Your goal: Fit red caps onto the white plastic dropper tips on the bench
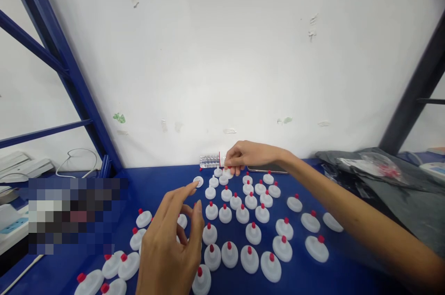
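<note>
A right hand (239, 156) stretches on a long, straight arm to the far edge of a blue table (167, 183), fingertips pinched narrowly on a white cap (227, 173) beside a small clear bottle (209, 161) lying against the wall (222, 54). The left hand (172, 244) hovers nearer the camera, fingers loosely spread and holding nothing, its forefinger pointing toward a lone flat cap (198, 181). Between the hands, round white plastic caps (243, 234) with small red tips stand in loose rows, smooth and dome-shaped. Crumpled grey plastic (382, 179) lies right of the caps.
</note>
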`<state>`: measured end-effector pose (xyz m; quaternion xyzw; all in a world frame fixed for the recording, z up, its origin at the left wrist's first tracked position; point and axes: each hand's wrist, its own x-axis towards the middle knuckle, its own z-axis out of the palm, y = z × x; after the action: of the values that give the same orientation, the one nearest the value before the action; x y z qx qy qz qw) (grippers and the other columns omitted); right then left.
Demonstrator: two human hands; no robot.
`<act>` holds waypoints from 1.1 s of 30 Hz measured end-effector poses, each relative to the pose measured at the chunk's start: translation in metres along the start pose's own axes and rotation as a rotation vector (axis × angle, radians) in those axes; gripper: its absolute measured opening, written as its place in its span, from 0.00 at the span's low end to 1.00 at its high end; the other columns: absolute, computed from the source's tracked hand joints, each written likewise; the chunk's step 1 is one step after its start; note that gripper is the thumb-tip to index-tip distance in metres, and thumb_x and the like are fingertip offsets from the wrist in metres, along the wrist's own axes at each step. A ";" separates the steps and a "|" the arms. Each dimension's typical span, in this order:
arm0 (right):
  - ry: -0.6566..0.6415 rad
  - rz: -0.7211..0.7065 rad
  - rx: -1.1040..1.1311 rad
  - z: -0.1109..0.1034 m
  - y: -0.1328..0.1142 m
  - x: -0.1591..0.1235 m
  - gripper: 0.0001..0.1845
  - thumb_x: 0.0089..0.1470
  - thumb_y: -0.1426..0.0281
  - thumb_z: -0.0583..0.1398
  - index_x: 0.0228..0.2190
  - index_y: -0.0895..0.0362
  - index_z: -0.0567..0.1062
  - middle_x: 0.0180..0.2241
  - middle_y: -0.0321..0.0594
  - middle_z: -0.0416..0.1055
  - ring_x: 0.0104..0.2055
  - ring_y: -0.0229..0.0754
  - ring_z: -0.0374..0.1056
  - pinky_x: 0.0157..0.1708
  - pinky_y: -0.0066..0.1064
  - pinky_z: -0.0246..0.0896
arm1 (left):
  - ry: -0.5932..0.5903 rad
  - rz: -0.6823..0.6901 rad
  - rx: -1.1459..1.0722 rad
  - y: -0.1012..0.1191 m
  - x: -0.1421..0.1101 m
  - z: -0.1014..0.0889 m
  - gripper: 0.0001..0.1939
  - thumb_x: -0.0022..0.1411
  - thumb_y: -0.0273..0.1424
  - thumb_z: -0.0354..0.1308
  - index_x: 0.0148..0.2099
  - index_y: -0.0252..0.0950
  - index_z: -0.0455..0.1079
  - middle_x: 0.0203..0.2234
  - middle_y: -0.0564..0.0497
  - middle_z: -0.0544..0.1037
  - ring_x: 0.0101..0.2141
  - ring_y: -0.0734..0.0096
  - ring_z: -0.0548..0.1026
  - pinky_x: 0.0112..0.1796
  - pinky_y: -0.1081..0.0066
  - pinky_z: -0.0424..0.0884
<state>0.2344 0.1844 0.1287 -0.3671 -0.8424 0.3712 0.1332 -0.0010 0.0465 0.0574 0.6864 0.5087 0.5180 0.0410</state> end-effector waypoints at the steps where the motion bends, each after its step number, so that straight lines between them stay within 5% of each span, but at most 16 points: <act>1: -0.002 0.050 -0.075 0.000 0.009 0.003 0.13 0.63 0.66 0.58 0.38 0.62 0.80 0.36 0.46 0.81 0.36 0.40 0.77 0.38 0.29 0.70 | 0.003 0.004 -0.003 0.000 0.000 0.000 0.14 0.71 0.39 0.53 0.55 0.45 0.72 0.45 0.51 0.77 0.29 0.76 0.76 0.22 0.77 0.71; 9: -0.131 0.163 -0.247 0.016 0.048 0.022 0.12 0.57 0.67 0.59 0.35 0.59 0.82 0.33 0.41 0.82 0.30 0.39 0.75 0.32 0.28 0.66 | -0.014 -0.057 -0.015 0.001 0.000 0.000 0.14 0.69 0.41 0.53 0.51 0.44 0.74 0.33 0.53 0.78 0.26 0.72 0.77 0.21 0.75 0.71; 15: -0.050 0.142 -0.386 0.015 0.039 0.016 0.11 0.59 0.65 0.60 0.36 0.56 0.82 0.34 0.39 0.82 0.29 0.39 0.73 0.29 0.28 0.62 | -0.017 -0.044 -0.027 0.003 0.000 0.000 0.14 0.69 0.40 0.53 0.51 0.44 0.74 0.34 0.53 0.79 0.25 0.72 0.76 0.20 0.75 0.70; 22: 0.313 0.109 -0.602 0.027 0.032 0.027 0.19 0.64 0.55 0.58 0.42 0.55 0.81 0.38 0.45 0.82 0.40 0.48 0.74 0.36 0.34 0.58 | -0.056 -0.032 -0.003 0.000 -0.001 0.000 0.13 0.70 0.41 0.54 0.50 0.44 0.75 0.30 0.55 0.75 0.22 0.76 0.72 0.16 0.76 0.64; 28: 0.314 0.091 -0.631 0.035 0.034 0.031 0.06 0.57 0.68 0.66 0.34 0.56 0.83 0.33 0.43 0.82 0.36 0.47 0.75 0.31 0.32 0.57 | -0.054 0.001 0.041 -0.001 0.000 -0.001 0.12 0.70 0.40 0.53 0.48 0.43 0.75 0.33 0.55 0.76 0.19 0.78 0.70 0.21 0.75 0.70; 33: 0.315 -0.042 -0.461 0.021 0.003 0.014 0.10 0.61 0.64 0.64 0.35 0.56 0.83 0.35 0.40 0.82 0.35 0.40 0.75 0.34 0.29 0.62 | -0.067 0.003 0.123 -0.006 0.000 0.000 0.18 0.69 0.45 0.55 0.56 0.45 0.71 0.41 0.53 0.79 0.20 0.77 0.74 0.21 0.72 0.72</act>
<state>0.2161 0.1843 0.1110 -0.4233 -0.8810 0.1050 0.1833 -0.0046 0.0498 0.0540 0.7055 0.5369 0.4623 0.0149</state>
